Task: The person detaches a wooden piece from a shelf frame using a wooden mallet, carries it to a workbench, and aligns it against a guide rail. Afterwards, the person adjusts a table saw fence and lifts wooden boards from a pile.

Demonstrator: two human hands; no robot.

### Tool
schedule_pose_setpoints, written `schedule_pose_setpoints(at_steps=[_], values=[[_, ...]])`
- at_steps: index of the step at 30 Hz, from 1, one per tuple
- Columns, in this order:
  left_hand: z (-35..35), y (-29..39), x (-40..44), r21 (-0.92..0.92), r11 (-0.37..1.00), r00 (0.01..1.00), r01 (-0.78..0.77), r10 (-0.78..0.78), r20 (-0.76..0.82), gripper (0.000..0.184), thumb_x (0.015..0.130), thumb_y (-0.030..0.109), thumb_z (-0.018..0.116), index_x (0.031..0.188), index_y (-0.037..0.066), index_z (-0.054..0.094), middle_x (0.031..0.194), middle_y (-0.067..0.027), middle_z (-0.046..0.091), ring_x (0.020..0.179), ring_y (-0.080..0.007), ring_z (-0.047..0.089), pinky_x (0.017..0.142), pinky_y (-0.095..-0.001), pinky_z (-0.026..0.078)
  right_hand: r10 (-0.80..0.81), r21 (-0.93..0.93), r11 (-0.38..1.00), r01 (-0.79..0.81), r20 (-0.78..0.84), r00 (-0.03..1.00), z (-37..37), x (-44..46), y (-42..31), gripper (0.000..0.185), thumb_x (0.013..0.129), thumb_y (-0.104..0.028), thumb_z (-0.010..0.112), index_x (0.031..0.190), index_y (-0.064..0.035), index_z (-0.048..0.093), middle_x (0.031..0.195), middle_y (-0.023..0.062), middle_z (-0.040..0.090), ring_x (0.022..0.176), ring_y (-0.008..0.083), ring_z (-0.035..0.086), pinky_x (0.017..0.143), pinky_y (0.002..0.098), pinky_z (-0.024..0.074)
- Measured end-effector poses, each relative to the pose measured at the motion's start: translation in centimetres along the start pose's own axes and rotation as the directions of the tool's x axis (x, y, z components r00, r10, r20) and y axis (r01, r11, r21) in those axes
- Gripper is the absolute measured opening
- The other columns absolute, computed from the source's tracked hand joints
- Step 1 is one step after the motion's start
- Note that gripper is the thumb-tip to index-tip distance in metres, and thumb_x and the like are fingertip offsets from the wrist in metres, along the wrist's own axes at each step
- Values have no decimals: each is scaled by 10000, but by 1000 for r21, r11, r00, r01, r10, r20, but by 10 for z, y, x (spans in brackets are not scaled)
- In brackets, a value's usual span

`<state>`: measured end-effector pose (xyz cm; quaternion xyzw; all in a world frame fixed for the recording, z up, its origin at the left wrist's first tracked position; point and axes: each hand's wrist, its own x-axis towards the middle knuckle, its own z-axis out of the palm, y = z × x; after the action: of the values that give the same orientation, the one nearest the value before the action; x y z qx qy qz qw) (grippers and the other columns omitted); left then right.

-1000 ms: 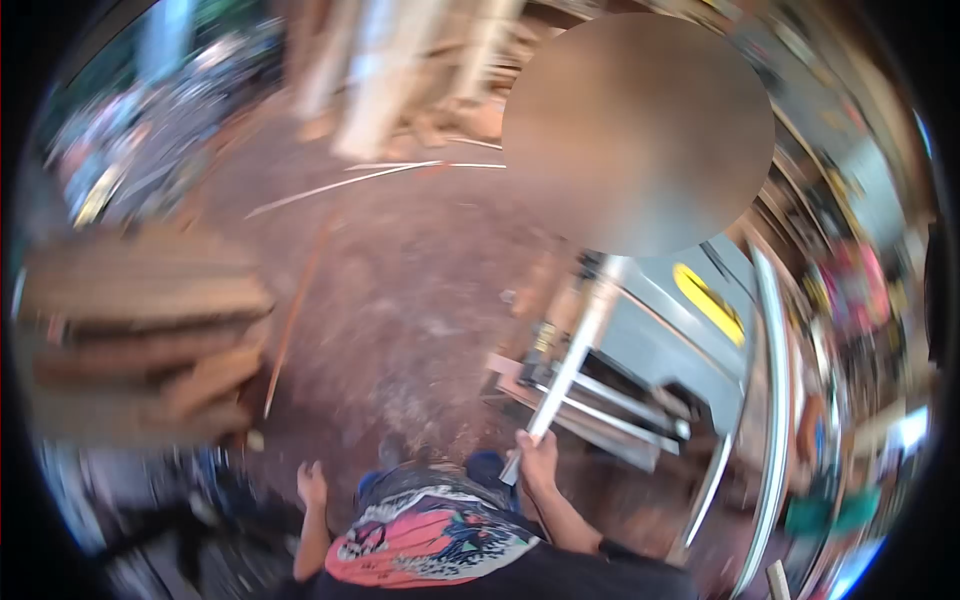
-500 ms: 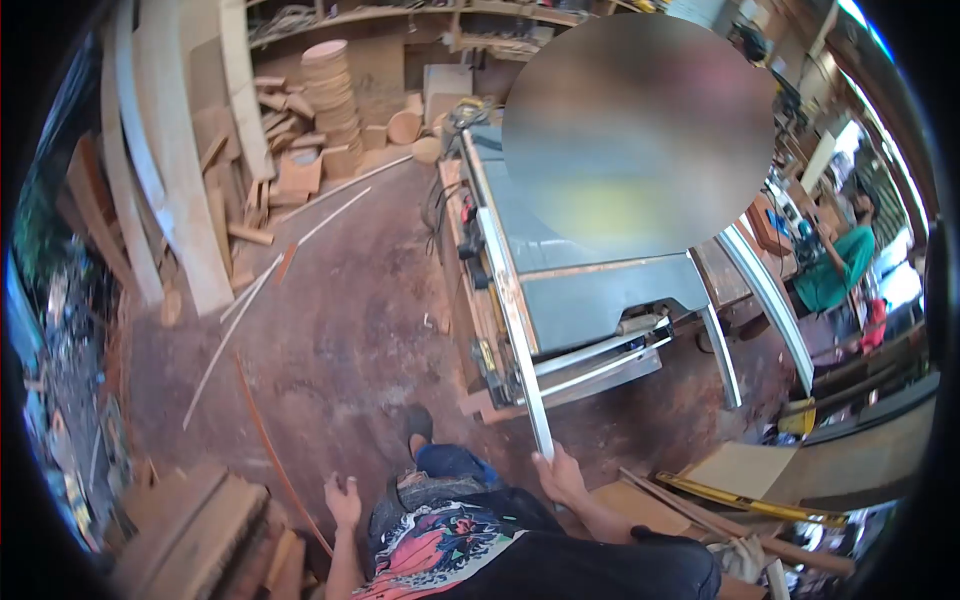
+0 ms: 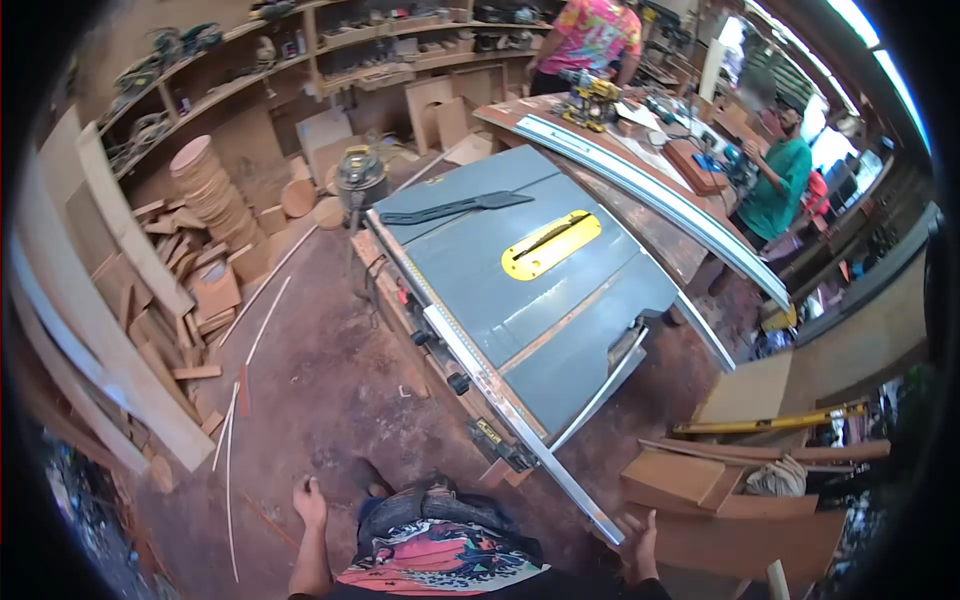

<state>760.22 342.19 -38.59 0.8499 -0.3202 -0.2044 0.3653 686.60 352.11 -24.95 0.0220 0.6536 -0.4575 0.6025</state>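
Note:
My right hand [image 3: 638, 545] has its fingers apart at the near end of a long silvery metal bar [image 3: 580, 492]; its fingertips are beside or against the bar. The bar lies slanted along the front rail of a grey table saw [image 3: 460, 270] and sticks out past its near corner. On the saw top are a yellow blade insert [image 3: 552, 245] and a black push stick [image 3: 455, 208]. My left hand [image 3: 311, 502] hangs over the floor left of my body, fingers loosely bent and a little apart, with nothing visible in it.
Behind the saw, a workbench [image 3: 690, 262] bears a long metal rail [image 3: 650, 205] and power tools. A person in green [image 3: 780, 185] works there; another in a colourful shirt [image 3: 595, 35] stands behind. Wood boards [image 3: 135, 220] lean at left. Thin strips [image 3: 232, 480] lie on the floor.
The view has swung toward the saw and bench, uncovering the saw top. My right hand, closed around the bar's end before, has opened its fingers. The bar now slants more to the right.

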Motion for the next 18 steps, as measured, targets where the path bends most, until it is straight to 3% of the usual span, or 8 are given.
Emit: schedule_pose_setpoints(at_steps=[3,4,7,9,10,11,15,18], values=[[-8,33,53,40,999,987,35,-41,155,331,975,205,652,1160,-66,693,1086,-222,705,1019,-321,682,933,-404,525,-168,190,970,154,56,984,51,13,10,1100,909,-831,451,1581,23,282,1555,272,427,1257,447,578,879,612,555],[1,24,80,-38,997,993,-61,65,101,334,981,217,652,1156,-65,690,1057,-218,708,1003,-321,682,927,-395,522,-177,246,951,189,-67,982,51,25,12,1100,913,-829,443,1587,23,270,1542,272,442,1246,443,587,869,597,566],[-5,82,158,-44,986,977,-159,164,139,336,991,221,648,1174,-58,681,1087,-206,704,1029,-322,672,933,-392,516,-167,153,970,187,-136,977,73,11,10,1115,913,-841,414,1604,16,236,1546,269,441,1230,421,608,899,558,580],[3,126,214,-101,930,923,-355,365,120,341,998,222,644,1199,-53,666,1150,-203,691,1078,-322,659,958,-397,505,-171,83,980,183,-134,976,129,5,-3,1119,913,-851,392,1611,8,226,1542,283,445,1230,430,607,894,547,580],[-2,178,234,-94,903,879,-420,430,205,336,998,206,638,1214,-50,656,1207,-203,674,1128,-320,643,989,-404,491,-171,45,983,177,-125,977,157,8,-13,1121,914,-856,381,1614,4,221,1540,289,446,1229,434,606,891,542,580],[2,230,248,-124,852,831,-509,524,186,322,985,188,646,1213,-38,659,1217,-216,665,1143,-344,637,1009,-406,478,-209,65,973,219,-134,969,178,16,-17,1124,914,-859,371,1619,0,204,1529,300,455,1235,439,601,910,540,571],[58,380,308,-239,515,475,-823,855,207,383,932,176,690,1272,7,642,1271,-199,645,1220,-386,588,1066,-443,449,-292,196,921,336,-224,930,250,53,-6,1140,912,-869,350,1636,-13,143,1478,335,495,1259,454,580,996,535,527],[128,469,320,-269,302,240,-915,941,241,409,919,179,689,1279,-5,633,1308,-207,626,1262,-401,550,1081,-474,437,-302,256,891,376,-286,909,295,56,-11,1133,920,-861,345,1637,-12,125,1467,342,500,1282,456,564,1047,537,491]])
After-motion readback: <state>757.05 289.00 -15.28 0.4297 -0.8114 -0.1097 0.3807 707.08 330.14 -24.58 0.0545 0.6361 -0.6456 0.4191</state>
